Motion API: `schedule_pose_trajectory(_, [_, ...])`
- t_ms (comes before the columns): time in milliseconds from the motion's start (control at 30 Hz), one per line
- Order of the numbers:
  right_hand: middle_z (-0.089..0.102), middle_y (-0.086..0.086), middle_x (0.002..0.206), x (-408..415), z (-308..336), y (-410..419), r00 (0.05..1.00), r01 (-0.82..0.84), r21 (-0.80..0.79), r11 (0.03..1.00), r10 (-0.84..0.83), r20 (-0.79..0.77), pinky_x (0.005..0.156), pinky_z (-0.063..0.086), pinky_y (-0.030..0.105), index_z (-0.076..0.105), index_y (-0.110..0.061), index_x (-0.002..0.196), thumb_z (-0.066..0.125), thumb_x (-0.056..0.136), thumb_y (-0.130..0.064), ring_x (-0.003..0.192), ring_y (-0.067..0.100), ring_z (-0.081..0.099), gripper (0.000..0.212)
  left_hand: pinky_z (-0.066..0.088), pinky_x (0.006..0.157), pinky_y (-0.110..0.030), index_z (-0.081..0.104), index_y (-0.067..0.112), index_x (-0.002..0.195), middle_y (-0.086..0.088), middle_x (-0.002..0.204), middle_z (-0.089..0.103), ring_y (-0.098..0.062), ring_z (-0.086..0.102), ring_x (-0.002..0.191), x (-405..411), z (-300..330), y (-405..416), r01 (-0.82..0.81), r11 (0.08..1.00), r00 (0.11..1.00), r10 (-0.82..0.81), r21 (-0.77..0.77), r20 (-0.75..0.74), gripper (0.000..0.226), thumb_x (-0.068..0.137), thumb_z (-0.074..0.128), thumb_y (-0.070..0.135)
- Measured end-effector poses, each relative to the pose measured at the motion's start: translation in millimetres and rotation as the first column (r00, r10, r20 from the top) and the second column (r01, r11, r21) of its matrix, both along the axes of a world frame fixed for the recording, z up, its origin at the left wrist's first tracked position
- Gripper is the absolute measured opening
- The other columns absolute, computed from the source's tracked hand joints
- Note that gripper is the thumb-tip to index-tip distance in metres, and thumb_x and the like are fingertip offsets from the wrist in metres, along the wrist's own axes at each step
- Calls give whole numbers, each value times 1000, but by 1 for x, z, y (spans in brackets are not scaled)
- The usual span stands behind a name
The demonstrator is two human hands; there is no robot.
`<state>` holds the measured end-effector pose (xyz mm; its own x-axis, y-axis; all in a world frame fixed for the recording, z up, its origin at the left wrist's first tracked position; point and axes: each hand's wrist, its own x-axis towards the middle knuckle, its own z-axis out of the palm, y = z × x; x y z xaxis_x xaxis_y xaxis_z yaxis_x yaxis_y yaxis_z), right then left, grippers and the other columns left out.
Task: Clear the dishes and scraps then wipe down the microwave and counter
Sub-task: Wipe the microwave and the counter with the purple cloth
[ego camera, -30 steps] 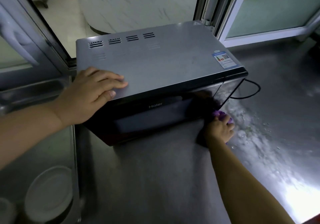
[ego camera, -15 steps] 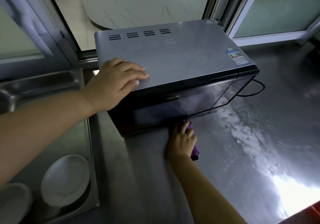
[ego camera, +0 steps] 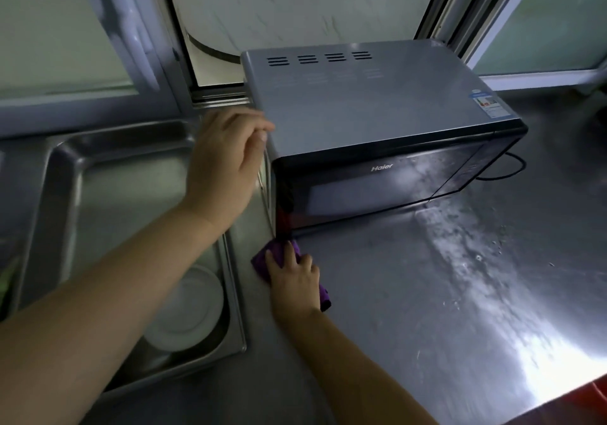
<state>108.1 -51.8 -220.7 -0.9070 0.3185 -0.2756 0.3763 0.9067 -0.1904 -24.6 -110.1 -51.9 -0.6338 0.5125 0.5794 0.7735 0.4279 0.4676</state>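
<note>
A grey-topped microwave (ego camera: 368, 109) with a black door stands on the steel counter (ego camera: 443, 309). My right hand (ego camera: 294, 280) presses a purple cloth (ego camera: 272, 258) flat on the counter just in front of the microwave's front left corner. My left hand (ego camera: 226, 162) hovers beside the microwave's left side, fingers loosely curled, holding nothing; only its fingertips are near the top left edge. A white plate (ego camera: 187, 309) lies in the sink (ego camera: 56, 175) at the left.
A wet, streaky patch shines on the counter right of the microwave. The black power cord (ego camera: 512, 170) loops behind its right side. Window frames and a sliding pane stand behind. Something red shows at the counter's bottom right corner.
My right hand has slid the cloth leftward along the counter, from the microwave's right front to its left front corner. My left hand has come off the microwave's top to its left side.
</note>
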Motion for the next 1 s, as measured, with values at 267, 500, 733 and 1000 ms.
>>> schedule_pose_trajectory(267, [47, 17, 139, 17, 10, -25, 971, 33, 158, 987, 6, -240, 93, 47, 47, 60, -23, 121, 65, 78, -44, 123, 39, 49, 49, 32, 86, -14, 65, 6, 101, -6, 102, 64, -20, 49, 104, 14, -23, -81, -92, 996, 977, 87, 17, 192, 24, 92, 45, 13])
schedule_pose_trajectory(500, [35, 7, 150, 10, -13, -28, 975, -174, 61, 983, 180, -127, 104, 39, 44, 46, -22, 137, 67, 79, -26, 137, 33, 32, 62, 31, 84, -5, 66, 9, 98, 0, 94, 63, -13, 49, 98, 18, -50, -115, -116, 993, 947, 118, -24, 299, 22, 88, 46, 12])
schedule_pose_trajectory(733, [-5, 7, 158, -53, -24, -22, 973, -214, -29, 977, 210, -94, 116, 5, 40, 10, -17, 149, 36, 95, -12, 144, 29, -5, 61, 35, 84, -11, 67, 7, 97, 1, 94, 64, -15, 52, 96, 18, -63, -121, -117, 991, 945, 133, -70, 300, 21, 87, 48, 9])
schedule_pose_trajectory(1000, [-7, 11, 158, -108, -24, -19, 993, -108, -68, 992, 104, -63, 115, 14, 46, 5, -14, 149, 30, 94, -6, 144, 32, -9, 61, 37, 84, -12, 67, 10, 96, 3, 92, 64, -13, 53, 96, 15, -71, -124, -159, 985, 930, 173, -71, 325, 25, 88, 44, 16])
